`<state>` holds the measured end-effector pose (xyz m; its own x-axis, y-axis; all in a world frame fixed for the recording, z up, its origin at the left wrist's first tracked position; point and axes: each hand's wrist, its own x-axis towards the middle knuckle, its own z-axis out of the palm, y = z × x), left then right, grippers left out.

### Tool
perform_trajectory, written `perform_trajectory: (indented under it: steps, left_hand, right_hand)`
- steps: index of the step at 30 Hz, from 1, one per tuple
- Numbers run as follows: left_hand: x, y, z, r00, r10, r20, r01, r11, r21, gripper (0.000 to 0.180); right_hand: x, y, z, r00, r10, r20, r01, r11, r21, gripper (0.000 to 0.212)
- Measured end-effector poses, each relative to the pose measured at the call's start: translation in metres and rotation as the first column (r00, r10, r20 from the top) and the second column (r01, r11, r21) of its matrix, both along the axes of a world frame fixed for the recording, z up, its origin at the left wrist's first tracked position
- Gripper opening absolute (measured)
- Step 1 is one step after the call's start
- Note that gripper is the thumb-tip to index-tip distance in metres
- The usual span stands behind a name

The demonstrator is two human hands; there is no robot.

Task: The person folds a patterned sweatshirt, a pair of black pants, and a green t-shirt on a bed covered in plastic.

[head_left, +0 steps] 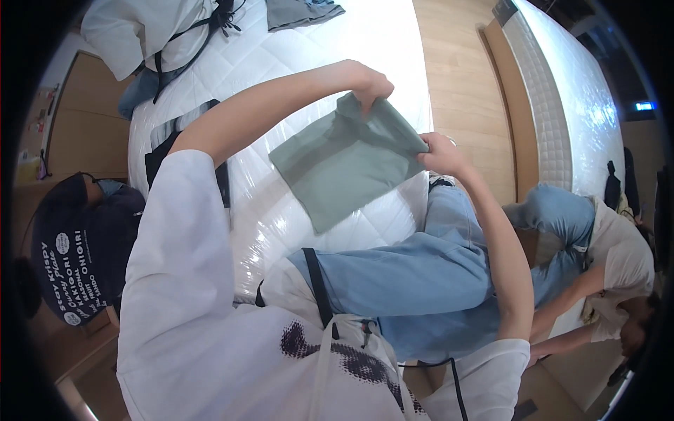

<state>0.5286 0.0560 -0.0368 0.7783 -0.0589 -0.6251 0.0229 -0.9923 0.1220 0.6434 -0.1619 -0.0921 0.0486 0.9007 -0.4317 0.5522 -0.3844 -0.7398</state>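
A sage-green cloth (344, 158), folded into a flat rectangle, lies on the plastic-wrapped white mattress (267, 231); whether it is a shirt or another garment cannot be told. My left hand (366, 83) is closed on its far corner, the fingers partly over the fabric and a finger pressing down into it. At the right corner my right hand (442, 154) pinches the cloth between thumb and fingers. Between the two hands the far right edge is drawn taut and slightly raised, while the near left part rests flat.
A grey folded garment (302, 14) lies at the far end, near a white garment (140, 35) with black straps. Dark folded clothing (158, 158) sits left, behind my arm. Another person in a navy shirt (88, 245) is at left; one in a beige shirt (625, 245) bends at right, near a second wrapped mattress (554, 91).
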Motion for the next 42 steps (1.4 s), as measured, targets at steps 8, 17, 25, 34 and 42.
perform_trajectory:
  steps: [8, 17, 25, 34, 42]
  left_hand:
    - [-0.093, 0.008, 0.026, 0.877, -0.097, 0.471, 0.045, 0.992, 0.120, 0.018]
    - [-0.237, -0.038, -0.030, 0.652, 0.081, 0.754, -0.089, 0.996, -0.031, 0.023]
    - [-0.277, -0.069, -0.105, 0.711, 0.231, 0.664, -0.317, 0.948, 0.010, 0.027]
    - [-0.208, -0.020, -0.122, 0.265, 0.768, 0.583, -0.669, 0.581, -0.463, 0.037]
    - [-0.167, -0.014, -0.148, 0.043, 0.890, 0.455, -0.756, 0.326, -0.567, 0.033]
  right_hand:
    - [-0.089, 0.008, 0.070, 0.741, 0.174, 0.648, -0.313, 0.944, 0.105, 0.014]
    - [-0.217, -0.012, -0.010, 0.701, 0.304, 0.645, -0.587, 0.760, 0.281, 0.009]
    - [-0.234, -0.024, -0.070, 0.702, 0.301, 0.645, -0.579, 0.769, 0.272, 0.005]
    - [-0.195, -0.008, -0.048, 0.906, 0.228, 0.357, -0.265, 0.963, 0.057, 0.026]
    - [-0.163, 0.003, -0.072, 0.808, -0.222, 0.545, 0.076, 0.958, 0.277, 0.040]
